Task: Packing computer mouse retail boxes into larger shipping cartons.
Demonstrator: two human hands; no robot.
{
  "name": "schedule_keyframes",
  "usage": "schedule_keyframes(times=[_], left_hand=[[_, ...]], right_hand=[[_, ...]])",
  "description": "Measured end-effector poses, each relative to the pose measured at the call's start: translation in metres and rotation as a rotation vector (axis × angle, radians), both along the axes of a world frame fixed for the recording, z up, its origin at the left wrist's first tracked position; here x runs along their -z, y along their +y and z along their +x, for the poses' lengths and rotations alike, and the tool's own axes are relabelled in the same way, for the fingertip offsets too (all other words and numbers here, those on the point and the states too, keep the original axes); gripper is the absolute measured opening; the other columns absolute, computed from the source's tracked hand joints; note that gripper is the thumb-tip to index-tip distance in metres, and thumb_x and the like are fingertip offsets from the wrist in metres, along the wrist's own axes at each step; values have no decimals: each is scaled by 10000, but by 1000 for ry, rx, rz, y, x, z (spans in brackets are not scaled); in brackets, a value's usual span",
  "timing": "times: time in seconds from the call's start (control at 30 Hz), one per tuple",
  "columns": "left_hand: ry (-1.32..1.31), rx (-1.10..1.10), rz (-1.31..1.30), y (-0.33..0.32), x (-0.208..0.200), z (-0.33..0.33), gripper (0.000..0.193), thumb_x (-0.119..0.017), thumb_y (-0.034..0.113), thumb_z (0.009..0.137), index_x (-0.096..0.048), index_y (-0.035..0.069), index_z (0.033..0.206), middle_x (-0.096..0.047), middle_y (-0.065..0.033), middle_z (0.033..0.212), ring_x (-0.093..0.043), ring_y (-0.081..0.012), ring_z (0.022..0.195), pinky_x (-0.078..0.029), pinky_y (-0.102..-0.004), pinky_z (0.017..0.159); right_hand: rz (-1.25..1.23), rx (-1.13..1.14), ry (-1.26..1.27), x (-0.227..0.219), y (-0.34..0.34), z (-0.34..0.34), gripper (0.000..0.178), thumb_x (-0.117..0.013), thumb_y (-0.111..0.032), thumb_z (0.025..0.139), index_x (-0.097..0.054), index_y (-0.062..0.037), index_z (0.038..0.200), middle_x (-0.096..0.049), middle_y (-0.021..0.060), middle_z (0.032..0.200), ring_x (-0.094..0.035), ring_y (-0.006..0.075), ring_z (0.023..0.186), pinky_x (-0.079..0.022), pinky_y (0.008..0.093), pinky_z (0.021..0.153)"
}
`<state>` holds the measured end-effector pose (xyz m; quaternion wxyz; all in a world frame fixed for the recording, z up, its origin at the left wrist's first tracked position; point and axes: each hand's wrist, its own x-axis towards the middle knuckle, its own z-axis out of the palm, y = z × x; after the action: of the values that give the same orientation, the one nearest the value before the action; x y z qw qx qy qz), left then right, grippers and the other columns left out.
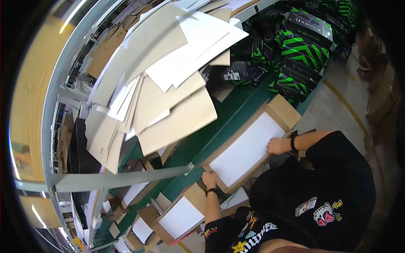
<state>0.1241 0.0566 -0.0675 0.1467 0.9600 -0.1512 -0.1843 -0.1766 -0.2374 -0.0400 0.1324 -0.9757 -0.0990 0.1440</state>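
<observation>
An open brown cardboard box (284,111) lies in front of me on the green bench, with its end flap folded out. A white sheet (247,149) covers most of its inside. My left hand (209,180) is closed on the box's near left corner. At the right long side, my right hand (277,146) is curled over the rim, its fingers partly hidden. Further boxes with white sheets inside, such as an open carton (195,197), stand to the left of my left hand.
Brown and white cardboard sheets (177,109) are piled on a shelf above the green bench (206,147). Black and green packages (306,48) are stacked at the far right. A grey metal bar (122,180) crosses at left. Brown cartons (379,97) stand along the right floor.
</observation>
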Motion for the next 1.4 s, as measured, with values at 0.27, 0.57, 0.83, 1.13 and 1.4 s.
schedule_keyframes(times=[0.27, 0.57, 0.83, 1.13, 1.4], left_hand=[[652, 653, 188, -75, -176, 0, 447, -595, 311, 880, -589, 4, 1205, -671, -173, 1082, -639, -281, 1024, -516, -358, 840], [63, 614, -363, -507, -155, 103, 346, -509, 319, 976, -591, 19, 1127, -667, -85, 1046, -630, -197, 963, -509, -319, 797], [-39, 703, 331, -601, -40, 122, 373, -482, 349, 982, -582, 23, 1134, -655, -89, 1084, -620, -213, 1005, -507, -338, 826], [224, 538, -505, -495, -145, 135, 382, -459, 324, 980, -529, 25, 1206, -618, -107, 1160, -605, -241, 1052, -497, -367, 886], [1159, 197, -1483, -249, -204, 3, 407, -442, 288, 976, -472, 26, 1286, -579, -127, 1236, -591, -268, 1094, -485, -395, 946]], right_hand=[[885, 293, 24, -194, -91, 78, 314, -627, -353, 882, -694, -46, 902, -699, 115, 860, -672, 242, 781, -522, 382, 662], [1114, 2052, -622, -25, -277, 218, 775, -832, -397, 640, -562, 50, 1211, -616, 172, 1206, -603, 270, 1088, -476, 356, 922], [1747, 2156, -571, 10, -261, 181, 588, -802, -196, 706, -545, -17, 1203, -630, 97, 1064, -608, 209, 966, -502, 342, 807], [822, 1853, -765, -86, -241, 117, 797, -769, -274, 706, -397, 32, 1341, -650, 192, 977, -649, 314, 887, -507, 400, 779], [708, 924, -666, -290, -136, 86, 972, -820, -421, 652, -369, 26, 1388, -479, 229, 1307, -493, 394, 1183, -408, 422, 983]])
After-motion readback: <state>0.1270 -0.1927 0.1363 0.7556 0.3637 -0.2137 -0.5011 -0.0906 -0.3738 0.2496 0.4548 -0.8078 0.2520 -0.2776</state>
